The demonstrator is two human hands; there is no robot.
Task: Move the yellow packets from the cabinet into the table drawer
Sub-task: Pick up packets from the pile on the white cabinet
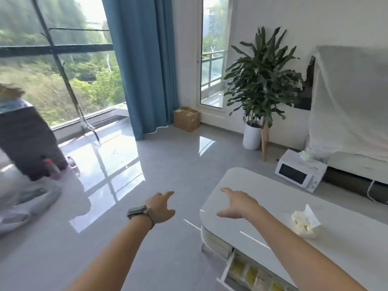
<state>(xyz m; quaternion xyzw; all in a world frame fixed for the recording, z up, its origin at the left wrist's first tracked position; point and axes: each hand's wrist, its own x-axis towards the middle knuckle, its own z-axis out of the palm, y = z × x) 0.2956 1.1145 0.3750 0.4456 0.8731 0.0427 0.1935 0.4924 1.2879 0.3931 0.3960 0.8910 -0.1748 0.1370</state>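
head view: both my hands, left hand (161,207) and right hand (236,204), spread, empty, above table (262,190) end; drawer (228,269) under table open, packets (244,269) inside; likely between trips, next: cabinet, unseen.

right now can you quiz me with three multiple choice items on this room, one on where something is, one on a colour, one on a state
1. Where does the microwave stand?
A. on the floor beside the white table
B. on the table top
C. inside the drawer

2. What colour is the curtain?
A. red
B. blue
C. white

3. What state is the table drawer in?
A. pulled open with yellow packets inside
B. pushed fully shut
C. taken out and lying on the floor

Answers:
1. A, it sits on the grey floor beyond the table's far edge.
2. B, the long drape by the window is blue.
3. A, the drawer juts out from the table's side and yellow packets show in it, while the left hand and right hand are both empty with spread fingers.
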